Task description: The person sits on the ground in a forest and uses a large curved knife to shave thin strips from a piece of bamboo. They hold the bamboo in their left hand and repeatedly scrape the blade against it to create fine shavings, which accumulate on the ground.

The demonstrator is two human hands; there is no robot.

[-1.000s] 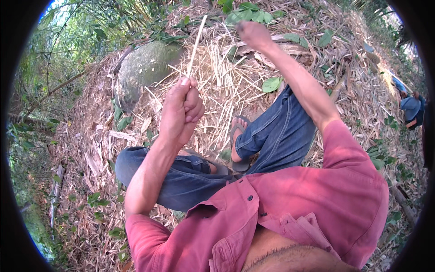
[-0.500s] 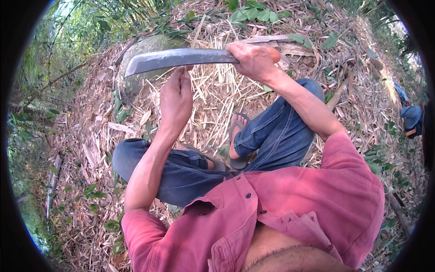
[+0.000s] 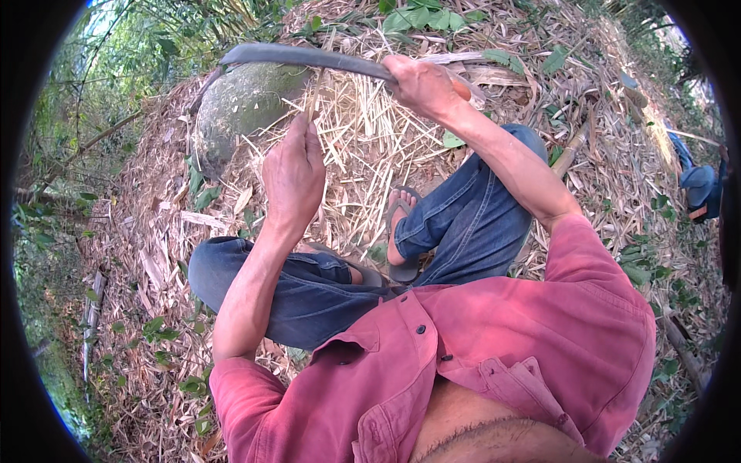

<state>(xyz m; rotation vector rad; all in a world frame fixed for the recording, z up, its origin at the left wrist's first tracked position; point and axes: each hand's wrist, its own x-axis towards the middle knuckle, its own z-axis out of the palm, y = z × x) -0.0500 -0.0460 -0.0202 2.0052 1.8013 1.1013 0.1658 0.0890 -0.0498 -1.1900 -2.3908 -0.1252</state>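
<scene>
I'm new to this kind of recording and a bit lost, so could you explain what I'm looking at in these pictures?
There is no machine here, just a person's two bare hands. Every picture comes from the left one of two wide fisheye cameras worn on the head and looking down, so edges bend and the person's pink-red shirt and blue jeans show below.

The right hand grips a long curved blade by its orange handle. The left hand pinches a thin pale strip. The blade crosses the strip in view; whether they touch, I can't tell.

On the ground lie more pale strips, dry litter and green leaves, beside a rounded boulder.
</scene>
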